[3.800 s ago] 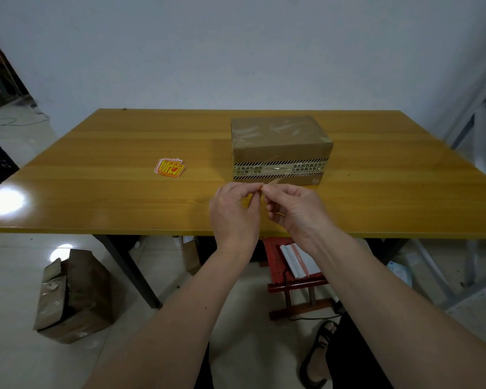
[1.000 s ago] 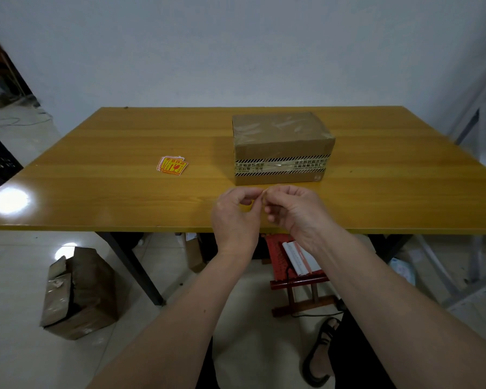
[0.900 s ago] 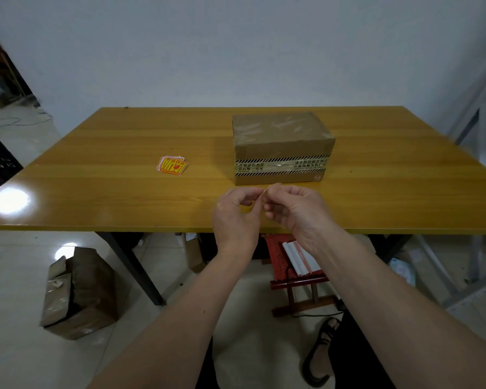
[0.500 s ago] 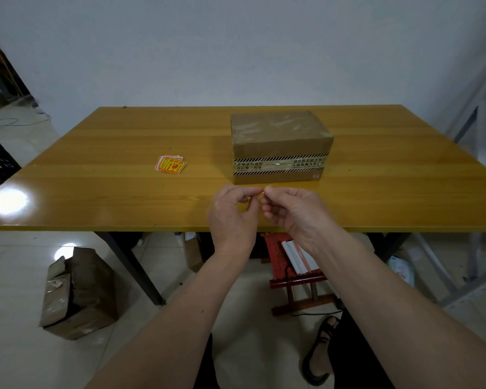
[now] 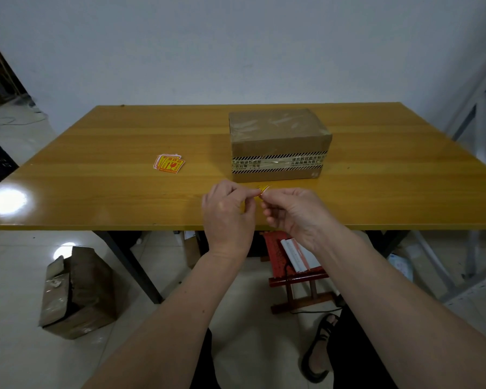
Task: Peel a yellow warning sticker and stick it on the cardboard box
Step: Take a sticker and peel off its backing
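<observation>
Peeling, item in hand: 1 yellow sticker (image 5: pixel 263 188), small, pinched between my left hand (image 5: pixel 227 217) and right hand (image 5: pixel 293 213) just above the near edge of the table (image 5: pixel 96 164). Both hands closed on it, thumb + forefinger each side; only a yellow corner w/ a bit of white shows above the fingertips.

Item: cardboard box (image 5: pixel 278 144), brown, taped, striped band round the front, sitting mid-table just beyond my hands. Top face bare, nothing stuck on yet.

Item: spare stickers (image 5: pixel 169 163), small fanned pile, red/yellow, on table well left of box.

Step notes (my judgement): 
- split sticker from backing at a corner, nail under the edge, don't crease it.
- pull backing away slow + flat so the sticker doesn't curl onto itself.
- hold by the edge only, keep sticky side off my fingers.
- then lay one edge on the box top, smooth across.

Not clear / hidden:
- can't tell if backing has started to lift; fingers cover most of it.
- print on the sticker unreadable, too small.
- text on box band not legible to me.
- under-table clutter, incl. red stool (image 5: pixel 292 265) and floor box (image 5: pixel 76 290), partly cut off by tabletop + my arms.
</observation>
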